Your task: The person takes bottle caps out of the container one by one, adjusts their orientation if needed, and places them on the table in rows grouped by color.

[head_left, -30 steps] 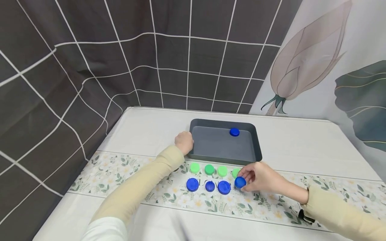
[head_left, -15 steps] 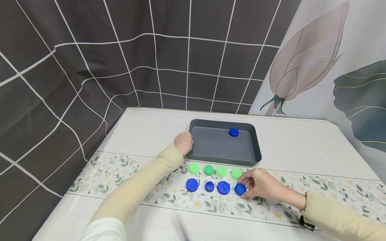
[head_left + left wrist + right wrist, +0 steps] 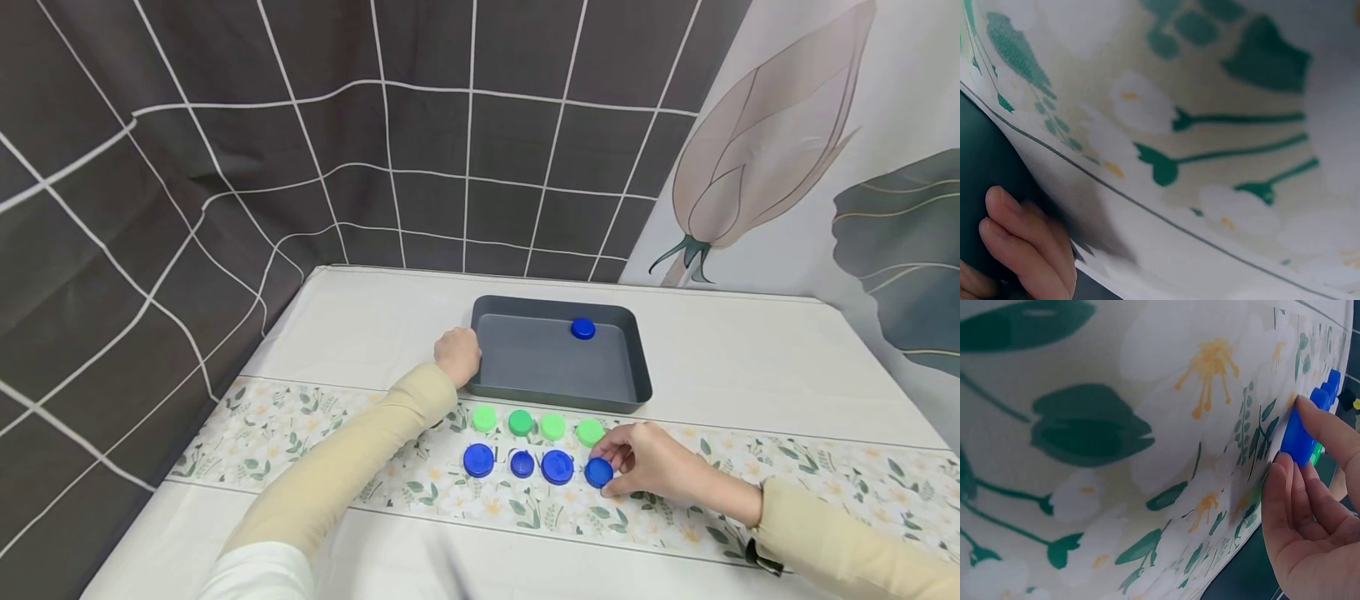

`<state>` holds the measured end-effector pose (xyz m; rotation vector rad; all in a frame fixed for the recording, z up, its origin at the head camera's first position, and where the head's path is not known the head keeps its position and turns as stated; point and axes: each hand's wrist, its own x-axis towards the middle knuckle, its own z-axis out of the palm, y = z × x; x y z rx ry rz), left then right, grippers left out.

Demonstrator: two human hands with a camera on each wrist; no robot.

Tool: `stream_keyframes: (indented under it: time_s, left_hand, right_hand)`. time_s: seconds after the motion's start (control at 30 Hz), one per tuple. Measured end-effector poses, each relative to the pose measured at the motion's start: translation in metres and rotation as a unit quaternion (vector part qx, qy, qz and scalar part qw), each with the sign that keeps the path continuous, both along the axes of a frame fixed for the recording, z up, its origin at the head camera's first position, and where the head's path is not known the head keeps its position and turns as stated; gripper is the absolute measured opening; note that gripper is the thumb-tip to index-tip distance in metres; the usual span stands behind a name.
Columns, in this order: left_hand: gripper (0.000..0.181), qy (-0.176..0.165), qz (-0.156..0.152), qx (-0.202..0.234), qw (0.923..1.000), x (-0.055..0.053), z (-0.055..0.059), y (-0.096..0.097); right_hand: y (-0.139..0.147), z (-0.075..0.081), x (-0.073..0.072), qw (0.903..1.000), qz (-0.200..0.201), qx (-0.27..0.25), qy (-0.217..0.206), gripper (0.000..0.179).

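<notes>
My right hand (image 3: 654, 460) pinches a blue bottle cap (image 3: 598, 472) at the right end of the front row, thumb on one side and fingertips on the other. In the right wrist view the held cap (image 3: 1298, 439) stands close against the floral cloth. My left hand (image 3: 457, 355) grips the left edge of a dark grey tray (image 3: 532, 360); in the left wrist view its fingers (image 3: 1030, 245) lie curled along the tray's wall (image 3: 988, 150). Three more blue caps (image 3: 557, 467) line up left of the held one. Behind them runs a row of several green caps (image 3: 521, 422).
A single blue cap (image 3: 582, 329) sits inside the tray near its back right corner. The caps lie on a floral strip (image 3: 420, 500) across the white tablecloth (image 3: 750, 350). A dark curtain with white grid lines (image 3: 420, 133) hangs behind and to the left.
My right hand has brought the blue cap down slightly toward the front, in line with the other blue caps, uncovering the rightmost green cap. The left hand stays at the tray.
</notes>
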<state>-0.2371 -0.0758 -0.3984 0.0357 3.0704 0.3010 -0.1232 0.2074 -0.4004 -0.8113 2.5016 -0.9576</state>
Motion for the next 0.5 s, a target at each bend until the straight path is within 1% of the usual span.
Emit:
stream_keyframes:
  time_s: [0.1,0.2,0.33,0.43,0.5]
  left_hand:
    - [0.024,0.001,-0.001,0.0,1.0,0.0,0.0,0.0]
    - [0.024,0.0,0.001,0.001,1.0,0.0,0.001,0.0]
    - [0.024,-0.004,0.003,-0.002,1.0,0.0,0.001,0.0]
    - [0.024,-0.005,0.005,-0.005,1.0,0.0,0.001,0.0]
    - [0.024,-0.006,0.004,-0.005,1.0,0.0,0.001,0.0]
  right_hand:
    - [-0.001,0.001,0.0,1.0,0.004,0.0,-0.003,0.039]
    - [-0.001,0.006,-0.001,0.9999,0.009,0.012,-0.003,0.042]
    - [-0.002,0.015,-0.005,0.9992,0.024,0.018,0.028,0.043]
    - [-0.001,0.024,-0.011,0.9981,0.034,0.007,0.05,0.039]
    - [0.0,0.031,-0.017,0.9978,0.034,0.0,0.058,0.035]
